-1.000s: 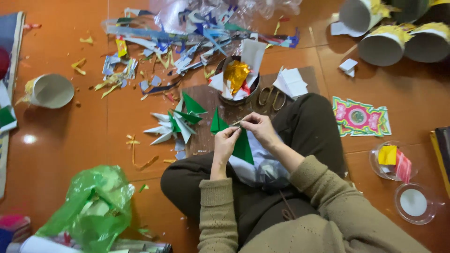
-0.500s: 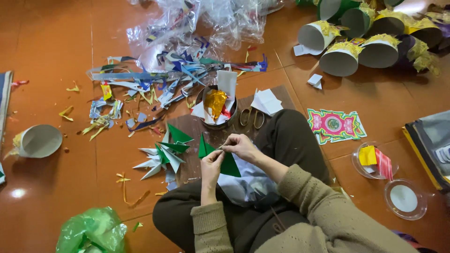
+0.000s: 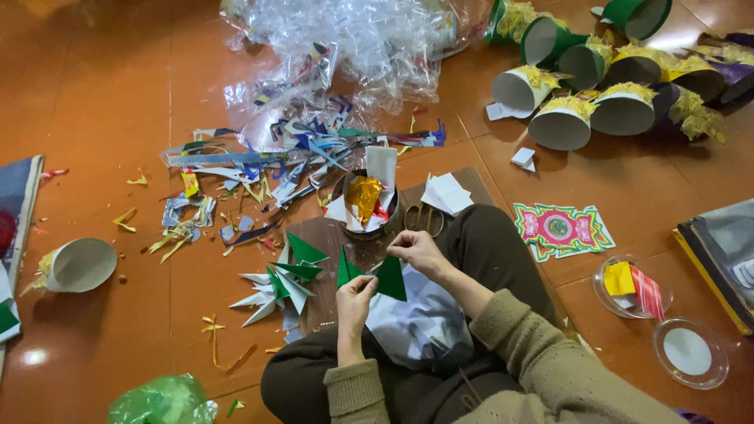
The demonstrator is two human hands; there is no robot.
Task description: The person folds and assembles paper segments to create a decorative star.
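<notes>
Green paper triangle (image 3: 390, 278) between hands (image 3: 389, 271)

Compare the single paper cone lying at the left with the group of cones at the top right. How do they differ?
The single cone lies alone and looks pale grey, with only a little yellow at its rim. The grouped cones lie crowded together, some with green or purple outsides and thick yellow fringe. Both lie on their sides on the orange floor, mouths showing.

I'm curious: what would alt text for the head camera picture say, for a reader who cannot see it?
A person seated on an orange tiled floor holds green paper triangles between the left hand and right hand. Around them lie paper scraps, crumpled clear plastic, more green and white triangles, and fringed paper cones.
</notes>
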